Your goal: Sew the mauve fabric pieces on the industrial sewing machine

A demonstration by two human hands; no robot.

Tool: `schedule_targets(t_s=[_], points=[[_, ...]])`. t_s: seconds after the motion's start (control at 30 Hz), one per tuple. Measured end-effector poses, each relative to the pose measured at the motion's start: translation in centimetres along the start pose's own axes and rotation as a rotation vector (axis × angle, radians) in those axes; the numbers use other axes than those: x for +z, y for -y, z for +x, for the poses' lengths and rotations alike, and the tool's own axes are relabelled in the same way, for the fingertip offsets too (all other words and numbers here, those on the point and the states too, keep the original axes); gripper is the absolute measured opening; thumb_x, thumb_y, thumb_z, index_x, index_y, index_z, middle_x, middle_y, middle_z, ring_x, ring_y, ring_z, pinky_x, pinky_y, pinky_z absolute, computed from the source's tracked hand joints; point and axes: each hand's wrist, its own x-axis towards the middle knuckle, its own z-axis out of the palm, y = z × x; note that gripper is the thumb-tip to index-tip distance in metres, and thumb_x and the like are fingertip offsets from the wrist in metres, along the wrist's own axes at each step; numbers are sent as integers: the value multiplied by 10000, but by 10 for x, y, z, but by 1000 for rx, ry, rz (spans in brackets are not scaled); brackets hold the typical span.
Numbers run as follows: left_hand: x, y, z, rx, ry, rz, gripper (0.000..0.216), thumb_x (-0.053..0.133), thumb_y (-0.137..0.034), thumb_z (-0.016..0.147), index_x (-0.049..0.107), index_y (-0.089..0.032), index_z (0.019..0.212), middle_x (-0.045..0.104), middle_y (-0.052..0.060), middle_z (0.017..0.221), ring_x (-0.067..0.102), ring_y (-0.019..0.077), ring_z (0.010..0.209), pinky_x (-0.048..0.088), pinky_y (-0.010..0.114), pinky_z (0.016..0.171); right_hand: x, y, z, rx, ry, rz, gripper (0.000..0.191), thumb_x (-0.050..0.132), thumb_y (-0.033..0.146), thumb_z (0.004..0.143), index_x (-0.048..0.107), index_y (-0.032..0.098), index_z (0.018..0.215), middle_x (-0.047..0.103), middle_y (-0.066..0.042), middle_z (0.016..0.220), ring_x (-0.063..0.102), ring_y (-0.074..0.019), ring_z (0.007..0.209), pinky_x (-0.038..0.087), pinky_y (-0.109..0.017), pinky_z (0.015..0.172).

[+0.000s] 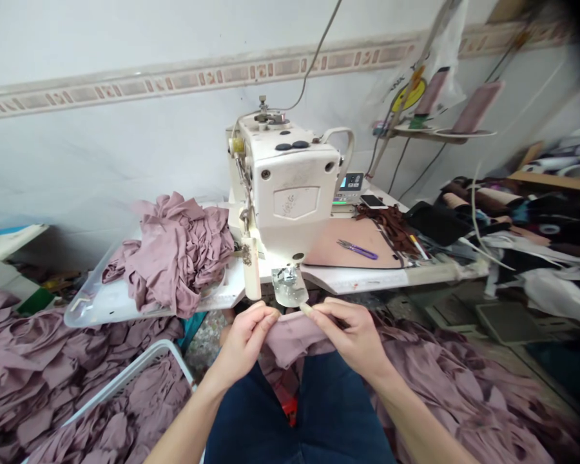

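My left hand (244, 341) and my right hand (352, 335) both pinch the top edge of a mauve fabric piece (294, 338) held over my lap, just below the sewing machine's needle plate (290, 287). The fingers of both hands are closed on the cloth. The white sewing machine (290, 187) stands straight ahead on its table (367, 277). A heap of the same mauve fabric (174, 258) lies on the table to the machine's left.
Purple snips (357, 249) and a brown pad lie right of the machine. A white basket (135, 374) of mauve pieces sits lower left. More mauve fabric is piled at right (464, 393). Thread cones (476, 106) stand on a rack; clutter fills the far right.
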Motion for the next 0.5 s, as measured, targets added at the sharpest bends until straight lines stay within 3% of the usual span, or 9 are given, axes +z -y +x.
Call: schedule_targets(t_s=[0.33,0.5], points=[[3,-7,14,-111,-98,-43,335,624,-430,1060,782,-194,881,688,34,824,616,196,764,479,286,747,5,-17,14,150,-50,178,392,743,488,938,767,181,697,616,-13,641,522,-177,620,403,-301,601],[7,-6,18,-242,-155,-191,340,754,-504,956,697,-179,874,542,-34,682,483,138,619,381,243,599,4,-27,16,190,-62,224,385,771,497,909,806,167,715,654,-22,646,545,-181,623,412,-304,614]])
